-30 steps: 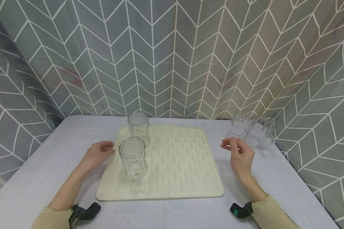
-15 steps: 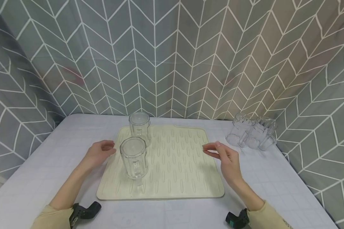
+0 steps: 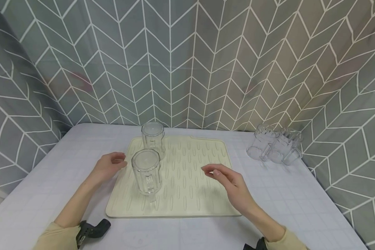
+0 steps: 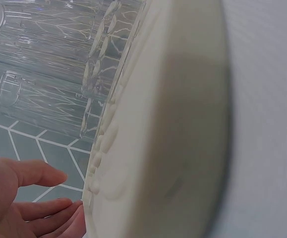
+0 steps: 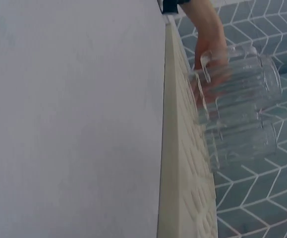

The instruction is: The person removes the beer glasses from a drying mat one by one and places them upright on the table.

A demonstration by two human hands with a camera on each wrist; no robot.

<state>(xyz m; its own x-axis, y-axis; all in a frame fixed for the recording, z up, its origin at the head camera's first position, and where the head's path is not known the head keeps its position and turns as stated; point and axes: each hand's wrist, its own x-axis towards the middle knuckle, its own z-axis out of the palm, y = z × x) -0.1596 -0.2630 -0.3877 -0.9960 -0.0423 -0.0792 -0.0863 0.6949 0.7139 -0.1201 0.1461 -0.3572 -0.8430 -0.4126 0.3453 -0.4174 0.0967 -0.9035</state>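
Near mug (image 3: 147,172) and far mug (image 3: 153,139) on the mat (image 3: 187,205), with other mugs (image 3: 262,141) off it.

Both stand upright along the mat's left side; the others cluster beyond its right edge, overlapping too much for a sure count, so the work looks roughly half done, with those mugs left to place. No contents show in the clear glass. The left hand (image 3: 107,166), fingers loosely bent and thumb apart, holds nothing at the mat's left edge; the right hand (image 3: 232,185), fingers relaxed, hovers bare over its right half.
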